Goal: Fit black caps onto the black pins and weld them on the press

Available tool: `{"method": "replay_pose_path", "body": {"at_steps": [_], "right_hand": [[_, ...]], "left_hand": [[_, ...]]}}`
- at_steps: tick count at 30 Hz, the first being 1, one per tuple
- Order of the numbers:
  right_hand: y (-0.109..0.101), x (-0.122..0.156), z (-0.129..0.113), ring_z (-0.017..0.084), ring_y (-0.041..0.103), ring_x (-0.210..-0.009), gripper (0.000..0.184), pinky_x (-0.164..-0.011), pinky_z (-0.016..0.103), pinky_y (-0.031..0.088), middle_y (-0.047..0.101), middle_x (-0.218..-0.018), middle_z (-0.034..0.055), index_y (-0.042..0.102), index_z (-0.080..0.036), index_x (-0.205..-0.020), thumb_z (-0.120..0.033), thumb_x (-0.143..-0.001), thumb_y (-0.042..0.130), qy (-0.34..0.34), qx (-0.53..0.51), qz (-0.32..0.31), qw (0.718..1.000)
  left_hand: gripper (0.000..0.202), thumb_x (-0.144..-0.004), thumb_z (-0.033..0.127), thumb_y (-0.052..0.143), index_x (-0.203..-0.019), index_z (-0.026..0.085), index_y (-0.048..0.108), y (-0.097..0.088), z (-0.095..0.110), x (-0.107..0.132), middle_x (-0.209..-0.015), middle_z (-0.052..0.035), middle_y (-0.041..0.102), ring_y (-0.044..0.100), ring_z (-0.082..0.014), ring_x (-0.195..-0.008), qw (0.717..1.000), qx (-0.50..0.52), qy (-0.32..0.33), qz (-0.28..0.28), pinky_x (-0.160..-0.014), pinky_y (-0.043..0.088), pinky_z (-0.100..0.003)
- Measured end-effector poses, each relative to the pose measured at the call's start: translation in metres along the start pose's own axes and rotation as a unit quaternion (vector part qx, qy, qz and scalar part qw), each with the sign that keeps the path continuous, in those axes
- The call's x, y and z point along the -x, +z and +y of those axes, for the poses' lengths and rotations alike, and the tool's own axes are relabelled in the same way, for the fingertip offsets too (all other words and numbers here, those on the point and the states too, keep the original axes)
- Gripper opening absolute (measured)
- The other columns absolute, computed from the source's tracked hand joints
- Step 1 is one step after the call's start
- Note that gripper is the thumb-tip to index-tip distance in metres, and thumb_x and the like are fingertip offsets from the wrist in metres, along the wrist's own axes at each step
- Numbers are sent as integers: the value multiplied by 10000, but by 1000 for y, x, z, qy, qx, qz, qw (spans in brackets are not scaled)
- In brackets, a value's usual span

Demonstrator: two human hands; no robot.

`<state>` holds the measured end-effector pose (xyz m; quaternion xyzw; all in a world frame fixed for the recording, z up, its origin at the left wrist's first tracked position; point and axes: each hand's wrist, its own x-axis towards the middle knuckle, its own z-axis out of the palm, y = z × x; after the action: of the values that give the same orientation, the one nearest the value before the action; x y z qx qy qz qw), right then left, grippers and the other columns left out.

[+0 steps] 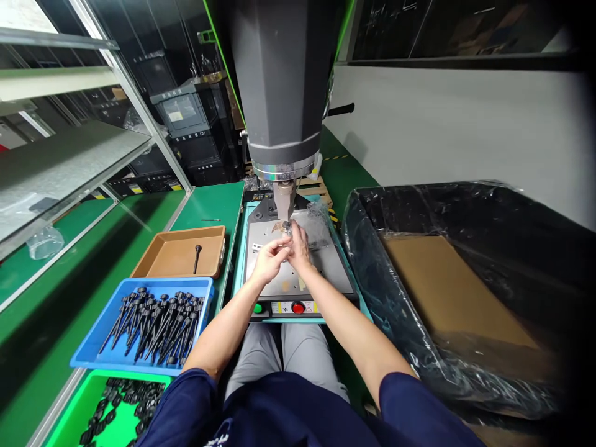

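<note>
Both hands meet over the metal plate of a press-like machine (279,74), right below its narrow metal tip (283,202). My left hand (270,257) has thumb and fingers pinched together; what lies between them is hidden. Beside it, my right hand (300,247) closes its fingers at a small dark part (287,228) just under the tip. The part's exact kind is too small to tell. The metal base plate (326,273) carries clear plastic film at its back right. A green button (257,308) and a red button (298,308) sit on its front.
On the left, a brown tray (158,254) holds one black stemmed piece (197,257). A blue tray (88,347) holds many such pieces, and a green tray (118,428) holds small black parts. A plastic-lined box (372,273) with cardboard stands right. Metal shelving (69,155) rises left.
</note>
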<state>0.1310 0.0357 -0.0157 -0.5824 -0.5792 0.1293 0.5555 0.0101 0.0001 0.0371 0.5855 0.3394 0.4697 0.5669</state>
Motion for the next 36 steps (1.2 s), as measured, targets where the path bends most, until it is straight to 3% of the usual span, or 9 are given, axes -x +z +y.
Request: {"method": "replay_pose_path", "body": {"at_steps": [4, 7, 14, 17, 20, 24, 31, 33, 36], "right_hand": [[5, -29, 4, 282, 564, -1142, 423, -1021, 432, 439, 625, -1211, 119, 646, -192, -1207, -369, -827, 590, 81, -68, -9, 994], [6, -35, 0, 250, 609, -1028, 370, -935, 397, 485, 690, -1063, 92, 675, -174, -1122, -362, -816, 584, 127, -126, -3, 984], [-10, -35, -22, 251, 604, -1035, 341, -967, 412, 461, 685, -1121, 113, 678, -167, -1068, -337, -788, 588, 77, -130, 3, 988], [-28, -12, -26, 275, 566, -1142, 293, -1014, 443, 431, 650, -1203, 125, 690, -184, -1001, -349, -772, 613, 62, -110, 7, 992], [-48, 32, -30, 285, 568, -1154, 331, -976, 449, 459, 637, -1224, 130, 677, -189, -1029, -388, -766, 652, 84, -136, 1, 987], [-70, 80, -44, 230, 647, -949, 351, -816, 369, 523, 696, -1036, 90, 634, -206, -1058, -403, -774, 694, 114, -230, -28, 966], [-84, 100, -76, 189, 655, -847, 454, -775, 343, 539, 686, -1039, 63, 631, -226, -1119, -350, -713, 791, 89, -268, -38, 958], [-83, 105, -87, 196, 661, -848, 446, -769, 350, 548, 696, -1008, 60, 636, -222, -1104, -367, -712, 793, 109, -314, -61, 941], [-82, 109, -102, 201, 670, -805, 438, -660, 320, 553, 698, -906, 43, 627, -222, -1034, -420, -689, 810, 165, -385, -82, 904]], "left_hand": [[427, -768, 371, 721, -1133, 153, 686, 0, 4, -6, -1029, -98, 744, 688, -183, -819, 999, -21, 4, 40, -736, 539, -316], [460, -754, 355, 725, -1167, 160, 668, -2, 8, -13, -1171, -116, 703, 696, -189, -853, 997, -9, 7, 74, -711, 534, -301], [547, -741, 366, 740, -1232, 164, 607, -13, 19, -28, -1336, -148, 604, 704, -198, -923, 990, 19, 7, 141, -726, 533, -281], [537, -749, 394, 735, -1221, 172, 610, -17, 19, -22, -1321, -144, 614, 702, -201, -924, 990, 0, 14, 139, -735, 534, -286], [478, -757, 385, 724, -1170, 161, 639, -22, 10, -6, -1244, -137, 657, 697, -196, -890, 991, -19, 10, 131, -760, 535, -314], [410, -765, 359, 700, -1120, 157, 663, -28, -13, 18, -1144, -112, 689, 675, -173, -841, 992, -46, -9, 113, -769, 528, -322], [488, -764, 267, 694, -1234, 185, 589, -27, -25, 75, -1306, -132, 580, 604, -221, -1091, 977, -144, 3, 155, -822, 520, -318], [536, -769, 271, 714, -1280, 204, 570, -21, -17, 97, -1330, -123, 578, 581, -241, -1158, 983, -151, 30, 97, -874, 516, -334], [380, -810, 346, 704, -1158, 200, 661, -12, -2, 126, -1096, -83, 700, 657, -216, -963, 988, -154, 26, -5, -840, 529, -330]]}}
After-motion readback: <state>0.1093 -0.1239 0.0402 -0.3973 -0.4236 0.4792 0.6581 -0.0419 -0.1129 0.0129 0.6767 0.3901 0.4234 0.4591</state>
